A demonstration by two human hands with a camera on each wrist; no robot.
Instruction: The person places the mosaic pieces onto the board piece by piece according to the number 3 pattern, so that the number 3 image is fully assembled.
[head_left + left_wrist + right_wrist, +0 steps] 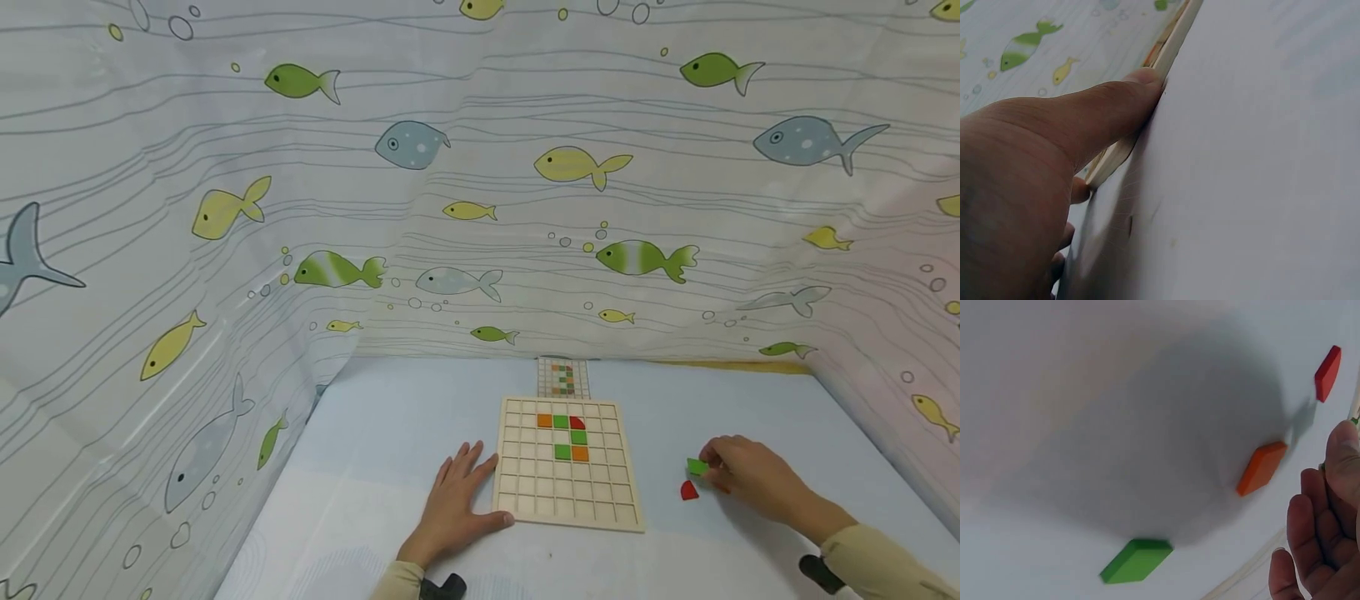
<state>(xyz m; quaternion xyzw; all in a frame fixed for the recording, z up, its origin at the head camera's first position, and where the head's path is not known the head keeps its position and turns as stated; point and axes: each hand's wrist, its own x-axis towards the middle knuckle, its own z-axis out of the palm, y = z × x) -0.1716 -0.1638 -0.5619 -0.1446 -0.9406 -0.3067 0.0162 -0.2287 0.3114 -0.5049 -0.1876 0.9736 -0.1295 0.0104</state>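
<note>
A square wooden grid board [525, 483] lies on the table with several orange, green and red tiles set in its upper cells. My left hand [455, 508] is at its near left corner, fingers spread along the left side. The thumb [1116, 103] touches the board's near edge. Right of the board, my right hand [753, 479] pinches a green tile [697, 467] between thumb and fingertips, just above the table; in the right wrist view only a sliver of it shows. Below that hand lie a red rounded tile [1328, 374], an orange tile [1262, 468] and another green tile [1137, 560].
Behind the board, a printed card [563, 379] shows a grid with a coloured pattern, partly upright or flat; I cannot tell which. A fish-print sheet [480, 242] hangs round the back and sides of the pale table [420, 400].
</note>
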